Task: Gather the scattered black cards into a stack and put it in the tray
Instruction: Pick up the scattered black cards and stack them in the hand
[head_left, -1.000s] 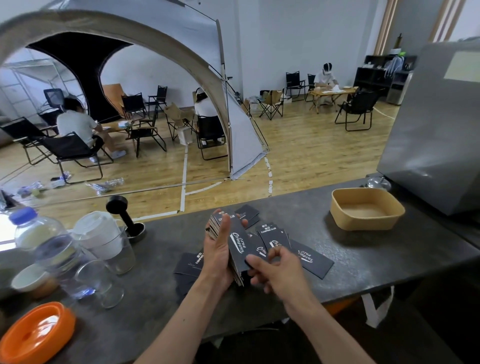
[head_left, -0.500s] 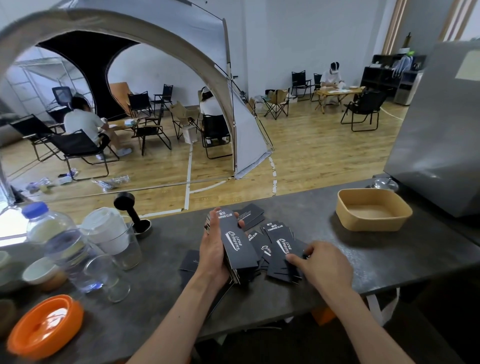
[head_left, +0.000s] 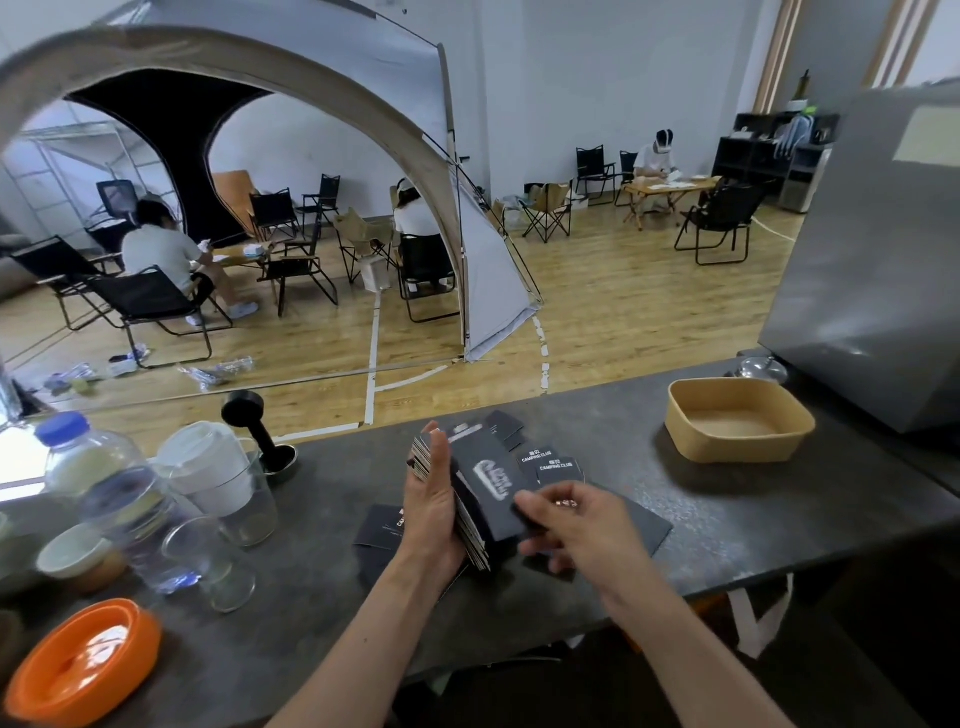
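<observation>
My left hand (head_left: 434, 506) grips a thick stack of black cards (head_left: 480, 493) on edge above the dark counter (head_left: 675, 509). My right hand (head_left: 576, 525) pinches a black card against the near face of that stack. Loose black cards lie on the counter: two with white lettering (head_left: 550, 462) just behind the stack, another (head_left: 503, 425) further back, one (head_left: 382, 527) left of my left wrist, and one (head_left: 644, 525) right of my right hand. The tan tray (head_left: 740, 423) stands at the right and holds nothing.
At the left stand a water bottle (head_left: 98, 478), clear glasses (head_left: 228, 488), a small bowl (head_left: 78, 558), an orange lid (head_left: 83, 660) and a black tamper (head_left: 254, 423). A grey metal appliance (head_left: 872, 260) rises behind the tray. The counter's front edge runs just under my forearms.
My right hand came back from the loose cards at the right with a card and now holds it against the stack. My left hand has kept the stack in place.
</observation>
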